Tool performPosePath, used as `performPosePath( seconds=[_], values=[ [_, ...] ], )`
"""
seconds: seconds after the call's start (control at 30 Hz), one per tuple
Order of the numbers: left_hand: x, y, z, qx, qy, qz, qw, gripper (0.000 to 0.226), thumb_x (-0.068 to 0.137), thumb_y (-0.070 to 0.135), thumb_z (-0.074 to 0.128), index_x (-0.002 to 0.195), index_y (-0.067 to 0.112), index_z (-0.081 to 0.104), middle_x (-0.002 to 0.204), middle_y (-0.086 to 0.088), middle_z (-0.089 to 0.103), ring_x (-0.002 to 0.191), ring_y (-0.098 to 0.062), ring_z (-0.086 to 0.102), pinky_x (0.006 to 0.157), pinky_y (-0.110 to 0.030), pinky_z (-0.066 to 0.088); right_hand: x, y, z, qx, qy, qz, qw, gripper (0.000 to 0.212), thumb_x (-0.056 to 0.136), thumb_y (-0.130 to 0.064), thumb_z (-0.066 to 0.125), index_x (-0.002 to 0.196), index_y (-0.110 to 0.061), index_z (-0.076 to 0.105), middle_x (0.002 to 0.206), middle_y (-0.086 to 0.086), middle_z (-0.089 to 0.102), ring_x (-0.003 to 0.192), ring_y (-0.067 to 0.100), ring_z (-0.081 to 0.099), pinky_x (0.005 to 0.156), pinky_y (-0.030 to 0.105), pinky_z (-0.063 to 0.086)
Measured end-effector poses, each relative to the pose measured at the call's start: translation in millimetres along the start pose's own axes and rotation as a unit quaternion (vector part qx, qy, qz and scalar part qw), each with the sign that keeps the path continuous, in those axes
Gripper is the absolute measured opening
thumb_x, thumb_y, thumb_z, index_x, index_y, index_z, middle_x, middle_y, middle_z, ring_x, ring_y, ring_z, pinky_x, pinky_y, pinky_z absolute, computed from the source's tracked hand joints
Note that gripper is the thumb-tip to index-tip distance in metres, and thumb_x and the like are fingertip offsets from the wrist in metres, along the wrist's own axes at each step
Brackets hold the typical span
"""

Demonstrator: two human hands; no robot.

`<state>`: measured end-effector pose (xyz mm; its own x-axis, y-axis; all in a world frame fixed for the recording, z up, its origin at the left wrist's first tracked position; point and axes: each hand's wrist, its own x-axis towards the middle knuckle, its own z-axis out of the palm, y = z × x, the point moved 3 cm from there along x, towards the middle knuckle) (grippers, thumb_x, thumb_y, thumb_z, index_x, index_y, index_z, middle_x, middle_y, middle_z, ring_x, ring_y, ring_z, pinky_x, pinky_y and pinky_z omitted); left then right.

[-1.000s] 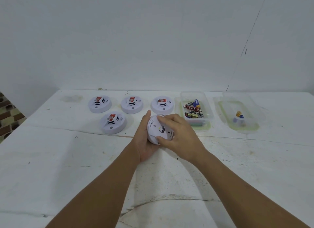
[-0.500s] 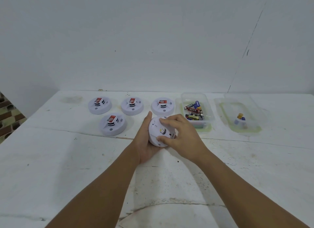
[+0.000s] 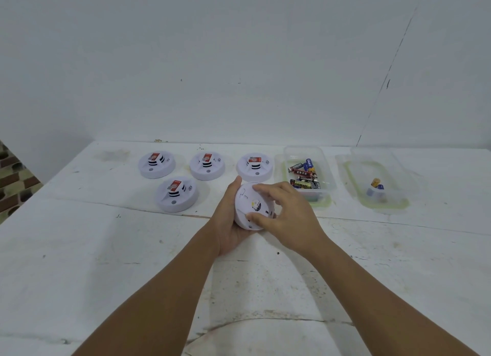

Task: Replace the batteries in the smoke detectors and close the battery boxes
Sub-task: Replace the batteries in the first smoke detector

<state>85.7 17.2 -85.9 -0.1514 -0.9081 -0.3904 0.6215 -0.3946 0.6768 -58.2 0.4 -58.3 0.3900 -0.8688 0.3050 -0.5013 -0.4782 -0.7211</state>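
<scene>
Left hand [image 3: 228, 222] cups the held smoke detector [image 3: 252, 207] from its left, underside up. Right hand [image 3: 289, 217] pinches its back face: fingertips at the far edge, thumb at the near edge. Battery box [image 3: 308, 175] just beyond the right fingers; right hand nearer.

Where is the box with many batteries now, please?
In the head view, the clear box of batteries stands on the table's far right part, between the back-row smoke detector and another clear box.
</scene>
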Motion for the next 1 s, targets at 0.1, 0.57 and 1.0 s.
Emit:
performPosePath(
  seconds=[0.1, 0.57, 1.0],
  values=[
    [-2, 0, 1, -0.006, 0.001, 0.0, 1.0, 0.064, 0.101, 0.064, 0.046, 0.136, 0.014, 0.066, 0.131, -0.018, 0.069, 0.111, -0.032, 0.069, 0.085, -0.041, 0.062, -2, 3, 2, 0.025, 0.0, -0.006, 1.0, 0.061, 0.079, -0.036, 0.088, 0.136, -0.031, 0.066, 0.118, -0.013, 0.055, 0.115, 0.005, 0.054, 0.101, 0.024, 0.044],
    [-11, 2, 4, -0.076, 0.025, 0.003, 0.997, 0.083, 0.094, 0.074, 0.048, 0.145, 0.01, 0.057, 0.143, -0.022, 0.061, 0.137, -0.038, 0.055, 0.112, -0.05, 0.046, -20, -5, 9, 0.076, -0.002, 0.056, 0.996, 0.049, 0.094, -0.047, 0.072, 0.14, -0.032, 0.063, 0.128, -0.005, 0.052, 0.128, 0.011, 0.049, 0.115, 0.035, 0.039],
    [-32, 6, -1, 0.213, 0.131, 0.169, 0.953, 0.032, 0.108, 0.035, 0.046, 0.122, 0.013, 0.065, 0.12, -0.007, 0.074, 0.111, -0.022, 0.07, 0.086, -0.031, 0.055, -28, -1, 15, 0.472, 0.001, 0.239, 0.848, 0.032, 0.107, -0.011, 0.052, 0.137, -0.021, 0.059, 0.122, 0.009, 0.074, 0.11, 0.023, 0.074, 0.088, 0.034, 0.062]
  ],
)
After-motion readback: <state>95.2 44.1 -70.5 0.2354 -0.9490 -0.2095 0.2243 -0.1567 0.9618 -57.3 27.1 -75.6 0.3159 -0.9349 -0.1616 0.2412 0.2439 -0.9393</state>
